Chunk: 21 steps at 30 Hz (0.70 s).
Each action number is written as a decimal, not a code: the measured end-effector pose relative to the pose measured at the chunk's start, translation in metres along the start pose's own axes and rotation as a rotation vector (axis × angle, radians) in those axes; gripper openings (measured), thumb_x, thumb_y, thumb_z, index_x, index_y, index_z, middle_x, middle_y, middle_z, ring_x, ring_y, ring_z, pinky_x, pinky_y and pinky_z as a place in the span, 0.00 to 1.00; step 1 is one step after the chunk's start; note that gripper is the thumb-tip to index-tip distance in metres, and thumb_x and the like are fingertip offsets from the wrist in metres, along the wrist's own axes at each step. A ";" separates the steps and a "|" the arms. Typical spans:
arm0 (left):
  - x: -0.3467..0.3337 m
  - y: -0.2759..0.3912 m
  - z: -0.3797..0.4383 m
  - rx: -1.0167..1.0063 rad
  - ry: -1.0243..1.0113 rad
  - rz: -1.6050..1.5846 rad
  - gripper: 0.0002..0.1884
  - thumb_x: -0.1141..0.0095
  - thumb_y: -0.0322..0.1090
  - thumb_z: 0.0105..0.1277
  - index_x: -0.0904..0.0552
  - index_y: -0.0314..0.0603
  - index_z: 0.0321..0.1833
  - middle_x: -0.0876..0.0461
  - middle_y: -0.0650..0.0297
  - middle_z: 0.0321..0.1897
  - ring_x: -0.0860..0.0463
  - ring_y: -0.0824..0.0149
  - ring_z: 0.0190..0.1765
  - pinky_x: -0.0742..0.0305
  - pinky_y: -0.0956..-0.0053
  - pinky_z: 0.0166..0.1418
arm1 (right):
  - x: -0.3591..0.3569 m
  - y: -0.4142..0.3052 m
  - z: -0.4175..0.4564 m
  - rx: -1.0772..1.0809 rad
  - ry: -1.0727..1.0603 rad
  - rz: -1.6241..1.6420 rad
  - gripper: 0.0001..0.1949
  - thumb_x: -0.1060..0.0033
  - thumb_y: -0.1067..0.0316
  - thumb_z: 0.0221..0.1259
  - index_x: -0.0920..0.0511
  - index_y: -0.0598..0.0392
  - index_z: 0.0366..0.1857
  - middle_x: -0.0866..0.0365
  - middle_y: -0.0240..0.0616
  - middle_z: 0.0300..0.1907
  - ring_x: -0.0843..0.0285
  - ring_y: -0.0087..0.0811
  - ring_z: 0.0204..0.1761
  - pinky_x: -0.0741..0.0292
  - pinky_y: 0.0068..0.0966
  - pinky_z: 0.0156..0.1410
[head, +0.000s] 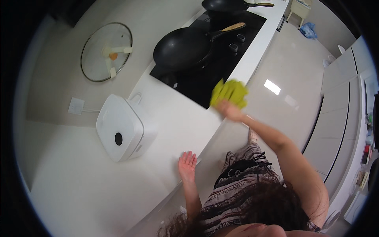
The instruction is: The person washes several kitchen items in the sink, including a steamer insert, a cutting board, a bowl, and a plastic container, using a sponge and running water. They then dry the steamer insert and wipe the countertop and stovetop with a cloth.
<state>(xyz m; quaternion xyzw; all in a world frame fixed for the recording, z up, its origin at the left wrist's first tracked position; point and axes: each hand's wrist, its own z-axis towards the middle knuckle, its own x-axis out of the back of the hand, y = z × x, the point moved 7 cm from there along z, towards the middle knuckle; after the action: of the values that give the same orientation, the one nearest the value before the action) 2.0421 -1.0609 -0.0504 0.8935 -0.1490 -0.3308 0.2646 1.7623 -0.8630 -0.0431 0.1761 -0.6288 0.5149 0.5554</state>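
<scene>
A yellow-green cloth is bunched in my right hand, over the front edge of the white countertop. Just beyond it lies the near corner of a black glass cooktop. Motion blurs the hand and the cloth a little. My left hand rests palm up by the counter's front edge, its fingers stretched out and nothing in it. On the cooktop stands a black wok with a wooden-tipped handle pointing right.
A white rice cooker stands near the wall, left of my left hand. Leaning against the wall is a glass lid. A second pan sits at the far end. White cabinets line the right side; a blue plastic bag lies on the floor.
</scene>
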 end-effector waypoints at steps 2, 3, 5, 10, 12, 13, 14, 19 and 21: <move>-0.028 -0.018 0.001 0.034 0.013 0.054 0.28 0.57 0.50 0.73 0.36 0.37 0.68 0.28 0.49 0.62 0.25 0.52 0.61 0.26 0.61 0.62 | -0.038 -0.061 -0.009 0.223 -0.106 0.070 0.28 0.49 0.72 0.54 0.31 0.48 0.65 0.31 0.47 0.65 0.42 0.44 0.72 0.44 0.44 0.75; -0.047 -0.023 0.002 0.016 -0.039 0.117 0.28 0.57 0.49 0.73 0.35 0.36 0.68 0.28 0.48 0.62 0.25 0.52 0.60 0.27 0.61 0.62 | -0.050 -0.082 -0.013 0.376 -0.188 0.137 0.26 0.51 0.71 0.57 0.29 0.46 0.64 0.31 0.43 0.65 0.40 0.42 0.71 0.44 0.44 0.75; -0.083 -0.037 0.002 -0.027 -0.091 0.207 0.27 0.56 0.48 0.72 0.34 0.36 0.67 0.28 0.48 0.62 0.25 0.52 0.59 0.28 0.61 0.63 | -0.036 -0.081 -0.013 0.457 -0.050 0.260 0.23 0.51 0.68 0.60 0.29 0.48 0.62 0.30 0.38 0.65 0.38 0.40 0.69 0.42 0.43 0.73; -0.143 -0.089 0.007 0.014 0.056 0.241 0.24 0.56 0.44 0.73 0.34 0.36 0.67 0.26 0.47 0.58 0.21 0.53 0.54 0.24 0.62 0.59 | 0.044 0.071 -0.003 0.444 0.116 0.106 0.25 0.47 0.65 0.57 0.30 0.52 0.63 0.30 0.40 0.65 0.33 0.44 0.66 0.35 0.38 0.68; -0.151 -0.121 0.006 0.042 0.145 0.177 0.24 0.55 0.43 0.73 0.33 0.36 0.66 0.25 0.47 0.57 0.20 0.53 0.53 0.23 0.61 0.58 | 0.082 0.161 -0.004 0.315 0.294 -0.052 0.23 0.48 0.68 0.56 0.25 0.48 0.59 0.23 0.41 0.57 0.28 0.41 0.61 0.32 0.38 0.65; -0.150 -0.135 -0.001 0.058 0.165 0.145 0.24 0.55 0.43 0.73 0.33 0.36 0.66 0.24 0.47 0.56 0.20 0.52 0.53 0.23 0.61 0.58 | 0.098 0.208 -0.005 0.208 0.321 -0.019 0.22 0.48 0.69 0.56 0.24 0.49 0.58 0.23 0.43 0.57 0.28 0.42 0.61 0.32 0.38 0.65; -0.148 -0.148 -0.006 0.078 0.193 0.114 0.24 0.55 0.43 0.73 0.33 0.37 0.66 0.24 0.47 0.56 0.20 0.52 0.53 0.23 0.61 0.58 | 0.112 0.254 -0.006 0.121 0.340 -0.059 0.22 0.48 0.69 0.56 0.25 0.54 0.58 0.23 0.41 0.58 0.29 0.42 0.62 0.32 0.37 0.66; -0.106 -0.202 -0.050 0.095 0.391 0.045 0.24 0.55 0.44 0.73 0.33 0.37 0.66 0.24 0.46 0.56 0.20 0.50 0.53 0.24 0.59 0.59 | 0.209 0.454 0.006 -0.405 0.576 -0.056 0.15 0.50 0.67 0.66 0.23 0.57 0.53 0.21 0.51 0.52 0.26 0.51 0.57 0.30 0.39 0.62; -0.092 -0.222 -0.054 0.116 0.429 -0.029 0.24 0.55 0.44 0.73 0.33 0.37 0.65 0.24 0.46 0.56 0.21 0.49 0.54 0.24 0.59 0.59 | 0.239 0.508 0.015 -0.691 0.634 0.051 0.18 0.55 0.58 0.71 0.25 0.57 0.56 0.21 0.53 0.52 0.25 0.52 0.56 0.30 0.38 0.61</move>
<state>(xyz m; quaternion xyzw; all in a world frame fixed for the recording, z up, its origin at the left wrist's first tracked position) 2.0307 -0.8190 -0.0956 0.9592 -0.0953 -0.1277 0.2334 1.2746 -0.5845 -0.0607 -0.2007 -0.5667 0.3170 0.7335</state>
